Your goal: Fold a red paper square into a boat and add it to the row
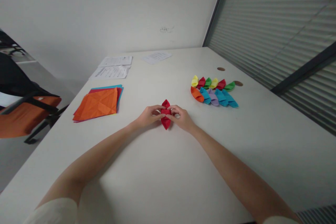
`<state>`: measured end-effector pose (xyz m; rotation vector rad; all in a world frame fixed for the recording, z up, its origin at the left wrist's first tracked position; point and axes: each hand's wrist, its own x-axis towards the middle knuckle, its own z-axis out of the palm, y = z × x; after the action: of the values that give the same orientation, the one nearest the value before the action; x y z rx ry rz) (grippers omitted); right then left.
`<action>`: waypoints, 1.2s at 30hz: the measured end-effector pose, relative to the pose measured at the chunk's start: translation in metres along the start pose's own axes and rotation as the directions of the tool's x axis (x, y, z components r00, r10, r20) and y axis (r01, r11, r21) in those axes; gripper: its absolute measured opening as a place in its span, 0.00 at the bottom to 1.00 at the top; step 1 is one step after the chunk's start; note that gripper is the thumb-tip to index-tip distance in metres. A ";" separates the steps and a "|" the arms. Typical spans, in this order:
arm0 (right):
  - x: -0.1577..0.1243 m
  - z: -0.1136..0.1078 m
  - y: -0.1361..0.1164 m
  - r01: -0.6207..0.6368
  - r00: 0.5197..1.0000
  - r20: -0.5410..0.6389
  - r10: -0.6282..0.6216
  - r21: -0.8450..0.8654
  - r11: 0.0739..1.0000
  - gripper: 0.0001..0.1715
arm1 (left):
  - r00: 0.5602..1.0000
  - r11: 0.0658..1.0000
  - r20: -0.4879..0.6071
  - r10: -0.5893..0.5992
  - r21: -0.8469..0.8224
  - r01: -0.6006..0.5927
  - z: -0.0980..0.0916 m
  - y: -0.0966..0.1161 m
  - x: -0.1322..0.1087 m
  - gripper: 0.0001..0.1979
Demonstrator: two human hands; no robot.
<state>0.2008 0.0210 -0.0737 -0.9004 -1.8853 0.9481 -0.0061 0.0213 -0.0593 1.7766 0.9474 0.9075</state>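
A red folded paper piece (165,115), pointed at both ends, lies on the white table (162,175) in front of me. My left hand (148,116) pinches its left side and my right hand (182,117) pinches its right side, fingers curled round its middle. To the left lies a stack of coloured paper sheets (98,104) with a creased orange sheet on top. To the right, several finished folded paper pieces (214,91) in yellow, red, green, orange, blue and purple sit in two rows.
Printed white papers (113,67) and another sheet (156,56) lie at the table's far edge by the wall. An orange-seated chair (25,113) stands off the left side. Window blinds (275,24) run along the right. Two round holes (238,83) mark the tabletop.
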 end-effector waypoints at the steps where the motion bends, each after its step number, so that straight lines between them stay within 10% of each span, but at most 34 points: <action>1: 0.000 -0.001 -0.001 0.010 1.000 0.012 -0.009 -0.019 1.000 0.13 | 1.000 1.000 0.022 -0.005 -0.003 0.005 -0.001 0.000 0.000 0.20; 24: 0.005 0.000 0.006 0.192 0.963 -0.146 -0.226 -0.211 0.958 0.10 | 0.988 0.941 -0.058 -0.144 -0.316 0.118 0.005 -0.004 0.002 0.35; 36: 0.003 0.004 -0.001 0.185 0.940 -0.240 -0.243 -0.240 0.953 0.10 | 0.970 0.901 -0.105 -0.218 -0.403 0.159 0.011 0.002 0.002 0.24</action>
<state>0.1954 0.0215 -0.0732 -0.8764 -1.8277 0.4704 0.0047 0.0189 -0.0608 1.2683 0.9361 1.0320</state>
